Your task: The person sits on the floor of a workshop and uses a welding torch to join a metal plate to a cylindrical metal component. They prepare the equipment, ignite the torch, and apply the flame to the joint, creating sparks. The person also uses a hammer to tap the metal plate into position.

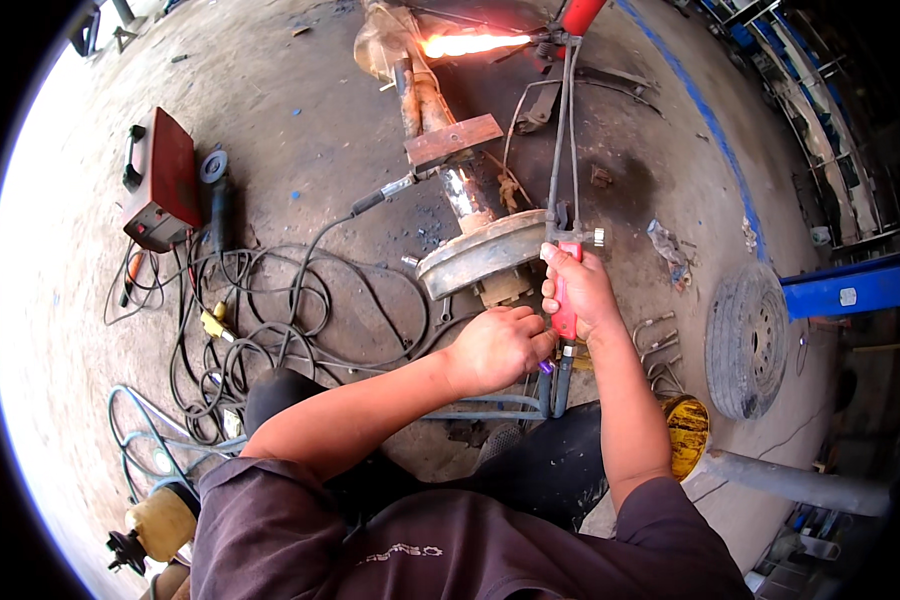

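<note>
My right hand (587,295) is closed round the red handle of a gas torch (564,312), thumb on its upper end. From that handle thin metal tubes run up to the torch head, where a bright orange flame (475,45) points left toward a rusty axle (425,105). Close against the lower handle, my left hand (500,350) has its fingers curled together. A small purple object (546,367) pokes out under these fingers; its kind does not show. Just beyond my hands lies the axle's brake drum (485,255). A rusty steel block (454,142) sits across the axle.
Twin blue hoses (490,407) lead off from the torch. At left stand a red welding machine (165,180) and an angle grinder (218,205), with tangled black cables (315,290) on the floor. A wheel (748,342) and yellow bucket (686,437) are at right.
</note>
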Demonstrator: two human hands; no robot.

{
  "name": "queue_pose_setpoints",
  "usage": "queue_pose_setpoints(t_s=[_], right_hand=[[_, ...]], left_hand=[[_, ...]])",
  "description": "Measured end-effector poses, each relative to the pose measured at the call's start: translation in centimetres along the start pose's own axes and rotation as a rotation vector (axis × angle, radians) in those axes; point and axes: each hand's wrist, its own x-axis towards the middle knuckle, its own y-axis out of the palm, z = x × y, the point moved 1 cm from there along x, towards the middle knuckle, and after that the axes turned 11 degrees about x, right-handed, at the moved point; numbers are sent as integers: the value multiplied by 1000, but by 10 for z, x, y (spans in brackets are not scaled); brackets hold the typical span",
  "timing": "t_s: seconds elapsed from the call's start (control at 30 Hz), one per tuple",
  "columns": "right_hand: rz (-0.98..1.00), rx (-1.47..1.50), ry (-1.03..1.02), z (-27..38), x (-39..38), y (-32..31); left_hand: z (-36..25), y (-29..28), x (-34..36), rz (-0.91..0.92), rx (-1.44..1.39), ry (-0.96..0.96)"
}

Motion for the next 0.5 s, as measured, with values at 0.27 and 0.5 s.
queue_pose_setpoints(t_s=[0.27,0.5], right_hand=[[-7,-40,-28,1,-1,-3],[-64,-90,-70,2,-3,-9]], left_hand=[[-3,-4,2,37,-7,-25],[4,-23,2,152,-41,-84]])
